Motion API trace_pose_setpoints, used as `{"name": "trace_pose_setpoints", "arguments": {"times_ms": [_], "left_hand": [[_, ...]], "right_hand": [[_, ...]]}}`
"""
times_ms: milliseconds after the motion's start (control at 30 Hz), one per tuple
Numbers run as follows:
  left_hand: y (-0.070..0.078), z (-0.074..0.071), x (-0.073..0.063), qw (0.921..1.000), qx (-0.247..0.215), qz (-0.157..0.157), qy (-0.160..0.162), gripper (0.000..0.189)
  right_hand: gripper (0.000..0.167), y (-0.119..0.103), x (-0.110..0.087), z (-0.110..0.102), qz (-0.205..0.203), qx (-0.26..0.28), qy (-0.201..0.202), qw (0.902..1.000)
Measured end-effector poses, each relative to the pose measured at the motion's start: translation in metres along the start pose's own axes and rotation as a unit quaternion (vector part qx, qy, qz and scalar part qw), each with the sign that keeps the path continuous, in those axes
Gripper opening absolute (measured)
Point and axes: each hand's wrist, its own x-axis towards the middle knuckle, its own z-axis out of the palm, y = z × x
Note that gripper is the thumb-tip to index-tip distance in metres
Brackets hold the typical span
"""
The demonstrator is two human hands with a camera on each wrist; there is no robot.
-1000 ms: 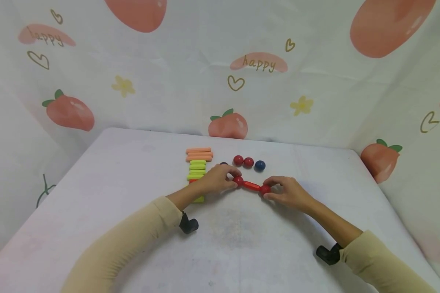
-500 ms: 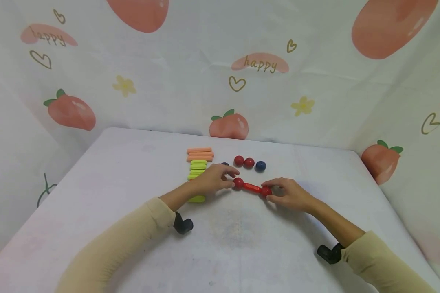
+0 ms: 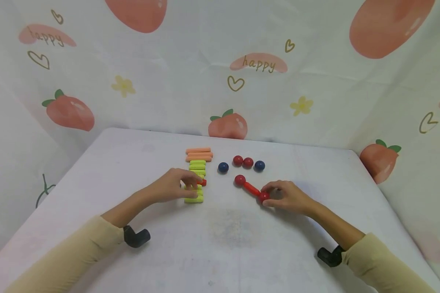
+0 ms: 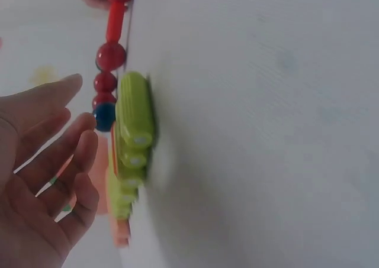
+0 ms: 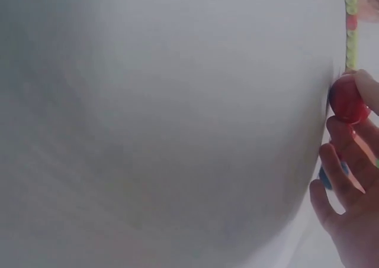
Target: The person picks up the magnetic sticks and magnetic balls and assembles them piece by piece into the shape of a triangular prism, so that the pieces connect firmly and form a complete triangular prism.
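In the head view, my right hand (image 3: 287, 198) pinches a red ball (image 3: 264, 197) between thumb and fingers. A red rod (image 3: 251, 189) runs from that ball to a second red ball (image 3: 240, 180), making a dumbbell shape on the table. The right wrist view shows the held red ball (image 5: 347, 99) against my thumb and fingertips. My left hand (image 3: 174, 185) hovers with fingers apart over a row of yellow-green rods (image 3: 193, 200). A single red rod (image 3: 203, 182) lies among them, partly covered by the fingers. Nothing is in this left hand (image 4: 44, 179) in its wrist view.
Several orange rods (image 3: 199, 154) lie behind the yellow-green ones. Loose red balls (image 3: 238, 160) and two blue balls, one on the left (image 3: 223, 167) and one on the right (image 3: 259, 165), stand beyond the dumbbell. A printed cloth (image 3: 168, 101) hangs behind the white table (image 3: 234, 252).
My left hand has let go of the far red ball and moved left to the rods, uncovering a blue ball. The dumbbell has turned slightly, its right end coming nearer with my right hand.
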Motion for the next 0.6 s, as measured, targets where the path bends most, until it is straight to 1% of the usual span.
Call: {"name": "trace_pose_setpoints", "arguments": {"times_ms": [133, 233, 333, 433, 533, 600], "left_hand": [[-0.004, -0.002, -0.016, 0.9997, 0.015, -0.019, 0.003, 0.035], [-0.006, 0.0, -0.023, 0.9992, 0.029, -0.026, 0.002, 0.033], [-0.006, 0.004, -0.025, 0.9991, 0.031, -0.029, 0.005, 0.033], [-0.006, 0.007, -0.025, 0.9987, 0.036, -0.032, 0.016, 0.032], [-0.006, 0.013, -0.024, 0.9973, 0.054, -0.043, 0.025, 0.032], [-0.005, 0.016, -0.023, 0.9959, 0.075, -0.043, 0.027, 0.031]], "right_hand": [[0.035, -0.001, -0.001, 0.001, 0.002, 0.0, 0.002, 1.0], [0.035, -0.002, -0.001, 0.001, 0.01, 0.0, 0.003, 0.9999], [0.035, -0.003, 0.0, 0.001, 0.017, 0.001, 0.001, 0.9998], [0.036, -0.003, 0.001, 0.001, 0.021, 0.005, -0.001, 0.9998], [0.035, -0.003, 0.001, 0.001, 0.019, 0.007, -0.004, 0.9998], [0.035, -0.004, 0.002, 0.002, 0.022, 0.011, -0.005, 0.9997]]}}
